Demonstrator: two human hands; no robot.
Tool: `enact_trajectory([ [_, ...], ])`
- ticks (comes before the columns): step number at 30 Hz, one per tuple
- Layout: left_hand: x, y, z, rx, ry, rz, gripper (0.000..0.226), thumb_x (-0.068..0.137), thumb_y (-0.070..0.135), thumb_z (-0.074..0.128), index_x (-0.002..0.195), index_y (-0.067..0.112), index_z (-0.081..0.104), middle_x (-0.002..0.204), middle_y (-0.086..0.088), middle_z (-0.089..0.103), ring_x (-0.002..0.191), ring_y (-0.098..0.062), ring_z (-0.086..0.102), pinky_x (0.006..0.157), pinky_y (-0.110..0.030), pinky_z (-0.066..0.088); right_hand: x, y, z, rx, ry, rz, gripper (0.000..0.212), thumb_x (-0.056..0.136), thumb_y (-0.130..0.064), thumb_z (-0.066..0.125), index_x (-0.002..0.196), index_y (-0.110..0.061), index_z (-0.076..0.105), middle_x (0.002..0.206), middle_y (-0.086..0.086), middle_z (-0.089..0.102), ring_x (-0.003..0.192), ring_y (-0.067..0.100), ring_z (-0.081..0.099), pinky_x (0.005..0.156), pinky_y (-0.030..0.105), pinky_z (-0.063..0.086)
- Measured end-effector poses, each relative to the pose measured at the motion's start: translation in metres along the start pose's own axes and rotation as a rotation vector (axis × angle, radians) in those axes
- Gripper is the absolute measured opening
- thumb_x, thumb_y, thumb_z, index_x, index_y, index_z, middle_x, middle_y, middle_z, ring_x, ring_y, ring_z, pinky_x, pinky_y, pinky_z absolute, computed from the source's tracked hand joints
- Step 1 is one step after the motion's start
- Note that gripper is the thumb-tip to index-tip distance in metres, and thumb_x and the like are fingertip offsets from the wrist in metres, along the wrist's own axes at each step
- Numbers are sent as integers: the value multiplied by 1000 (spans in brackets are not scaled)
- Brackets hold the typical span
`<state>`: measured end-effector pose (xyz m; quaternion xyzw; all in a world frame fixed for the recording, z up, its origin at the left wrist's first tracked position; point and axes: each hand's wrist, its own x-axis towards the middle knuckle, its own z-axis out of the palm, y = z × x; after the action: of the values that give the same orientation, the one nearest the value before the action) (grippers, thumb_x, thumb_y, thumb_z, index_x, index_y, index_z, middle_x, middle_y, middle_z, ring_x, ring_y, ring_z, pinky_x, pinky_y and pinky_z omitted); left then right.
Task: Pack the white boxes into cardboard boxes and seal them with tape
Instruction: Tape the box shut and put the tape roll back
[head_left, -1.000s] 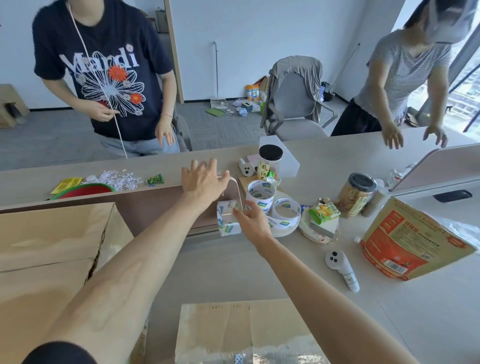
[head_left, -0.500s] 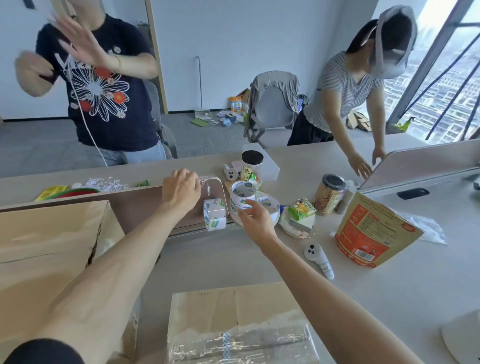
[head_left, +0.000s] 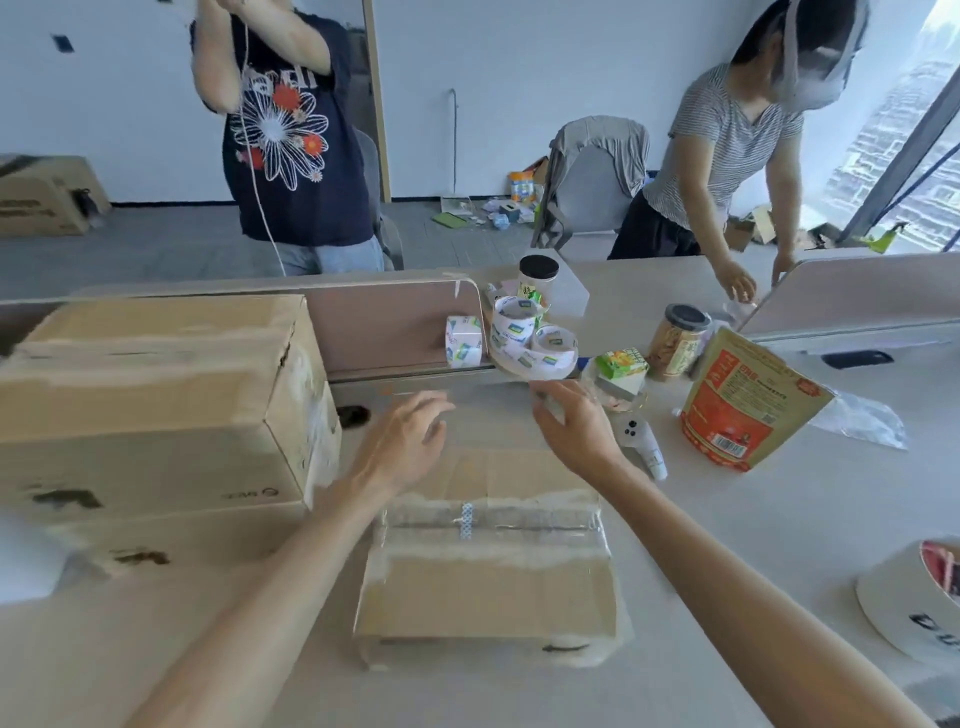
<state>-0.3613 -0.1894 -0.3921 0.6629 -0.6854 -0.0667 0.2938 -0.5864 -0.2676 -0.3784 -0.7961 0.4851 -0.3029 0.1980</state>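
Two cardboard boxes sat on the desk. The large cardboard box (head_left: 156, 405) stood closed off to the left of the left fingers, and the small cardboard box (head_left: 488, 587) lay beneath both wrists, a band of clear tape (head_left: 540, 519) running across its top. Three printed tape rolls (head_left: 535, 353) were piled just beyond the right fingertips, and one small white box (head_left: 463, 341) (or so it seemed, since the blur made its shape hard to read) stood beside them, beyond the gap between the two hands and against the desk divider (head_left: 384, 327). Two black-lidded jars (head_left: 678, 338) and one red pouch (head_left: 748, 405) stood further to the right of the right fingers, with one white controller (head_left: 641, 441) lying close by the right wrist. The left hand (head_left: 402, 447) hovered palm down over the far edge of the small cardboard box, its fingers spread and lightly bent, gripping nothing. The right hand (head_left: 571, 431) hung at the same height, thumb and fingers apart and loosely curved, also empty, with its fingertips just short of the tape rolls and not touching them.
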Motion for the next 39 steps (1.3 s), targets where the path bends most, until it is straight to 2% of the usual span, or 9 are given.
enact_trajectory([
  [4, -81, 18, 8, 17, 44, 3, 24, 97, 15, 51, 112, 16, 69, 122, 9, 63, 110, -12, 58, 83, -30, 51, -59, 17, -9, -57, -18, -95, 30, 93, -17, 64, 122, -13, 68, 121, 7, 65, 112, 29, 55, 95, 33, 41],
  [9, -164, 41, 25, -26, 39, -96, 22, 92, 3, 57, 108, 10, 70, 115, 3, 65, 105, -16, 62, 86, -10, 38, -134, 41, -20, -39, -67, -121, 31, 92, -20, 66, 123, -14, 68, 123, 7, 66, 110, 31, 59, 97, 38, 46],
  [14, -230, 55, 30, 27, -42, -345, 44, 96, 19, 55, 139, 21, 48, 144, 7, 44, 133, -14, 40, 101, -29, 38, -201, 63, -26, 65, -190, 21, 41, 92, -29, 67, 131, -16, 62, 139, 11, 55, 124, 31, 54, 99, 40, 46],
  [17, -254, 55, 32, -54, -93, -492, 63, 94, 22, 59, 149, 22, 29, 148, 5, 36, 131, -11, 39, 103, -28, 36, -230, 73, -30, 72, -219, 129, 63, 90, -38, 67, 146, -19, 45, 148, 6, 45, 129, 26, 50, 97, 32, 42],
  [23, -269, 21, 41, -142, -124, -627, 79, 88, 29, 69, 151, 19, 23, 142, 1, 43, 126, -14, 45, 103, -32, 40, -257, 87, -22, 204, -374, 425, 111, 82, -35, 77, 156, -19, -4, 155, 7, 35, 138, 23, 42, 103, 33, 37],
  [26, -267, 7, 44, -193, -96, -608, 83, 84, 28, 74, 149, 17, 23, 124, 4, 49, 117, -16, 51, 92, -29, 42, -257, 90, -10, 249, -350, 511, 101, 81, -30, 79, 157, -19, 14, 148, 5, 46, 131, 22, 49, 95, 27, 39],
  [30, -258, -19, 55, -308, -21, -669, 80, 77, 22, 81, 139, 8, 33, 113, 2, 52, 106, -16, 53, 81, -24, 37, -250, 87, 15, 297, -249, 562, 58, 81, -26, 79, 133, -20, 52, 126, 0, 62, 117, 21, 59, 89, 32, 46],
  [34, -246, -50, 68, -443, -136, -623, 70, 70, 20, 85, 129, 24, 48, 109, 16, 60, 104, -8, 60, 79, -17, 40, -244, 91, 40, 376, -171, 675, 39, 79, -24, 81, 113, -19, 62, 107, 1, 69, 102, 16, 63, 87, 37, 52],
  [39, -237, -61, 77, -513, -220, -648, 77, 66, 34, 86, 132, 33, 46, 107, 20, 68, 101, -9, 65, 90, -30, 50, -248, 86, 54, 457, -124, 719, 29, 78, -13, 81, 105, -15, 69, 96, -1, 73, 91, 14, 66, 73, 21, 50],
])
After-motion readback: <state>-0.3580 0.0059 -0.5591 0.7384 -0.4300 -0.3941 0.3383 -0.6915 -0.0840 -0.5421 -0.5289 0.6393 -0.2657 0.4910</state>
